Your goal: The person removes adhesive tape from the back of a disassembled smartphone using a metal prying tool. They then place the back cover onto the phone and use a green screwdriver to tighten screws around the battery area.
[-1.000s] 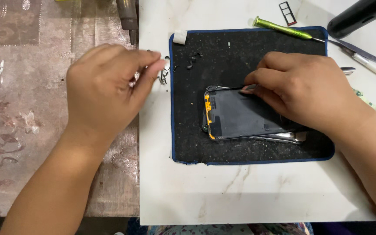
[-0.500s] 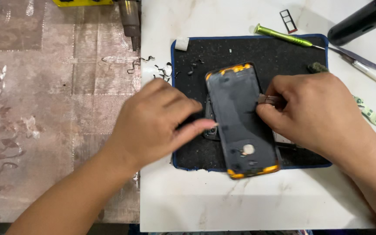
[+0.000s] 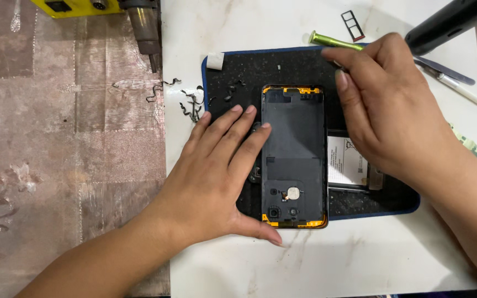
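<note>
L hand (image 3: 216,176) flat, fingers spread, pinning phone back cover (image 3: 295,154); R hand (image 3: 393,105) at 1 o'clock pinching green screwdriver (image 3: 335,42), prob needs steady tip next

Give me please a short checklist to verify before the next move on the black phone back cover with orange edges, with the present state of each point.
1. The black phone back cover with orange edges lies flat on the black work mat with blue border: ok.
2. The left hand steadies the cover, fingers at its left edge, thumb at the bottom corner: ok.
3. The right hand has the green-handled tool in a firm grip: cannot tell, only fingertips reach it.
4. The phone body with a white label is free: not ok, the right hand partly covers it.
5. Curled dark scraps are away from the cover: ok.
</note>
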